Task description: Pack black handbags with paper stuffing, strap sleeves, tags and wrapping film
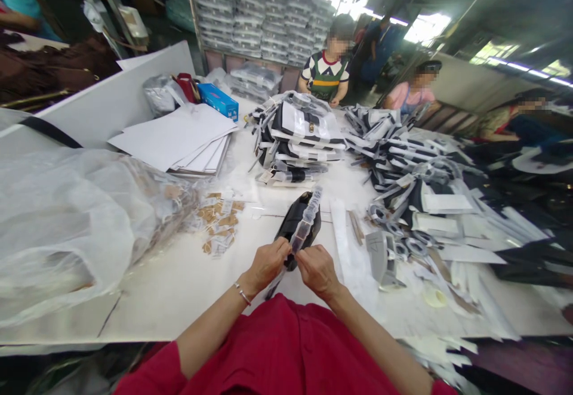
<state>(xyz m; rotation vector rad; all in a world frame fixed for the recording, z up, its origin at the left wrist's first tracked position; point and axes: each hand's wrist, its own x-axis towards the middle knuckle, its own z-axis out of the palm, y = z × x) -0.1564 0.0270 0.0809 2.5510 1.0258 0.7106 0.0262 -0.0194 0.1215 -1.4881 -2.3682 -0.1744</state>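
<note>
A black bag (290, 219) stands on the white table in front of me, its narrow side up. Along its top runs a strap wrapped in clear plastic (308, 216). My left hand (270, 262) is closed in a pinch on the near end of this wrapped strap. Close beside it, my right hand (319, 268) pinches the same part from the right, fingertips almost touching the left ones. What exactly lies between the fingertips is partly hidden. Left of the bag lie several brown and white hang tags (219, 219) with strings.
A large translucent plastic bag (67, 222) covers the left. White sheets (179, 135) and a blue box (218, 101) lie behind. Stacked wrapped bags (308, 129) stand ahead, more bags (412, 162) at right. A grey tape dispenser (380, 258) sits nearer. Several people work across the table.
</note>
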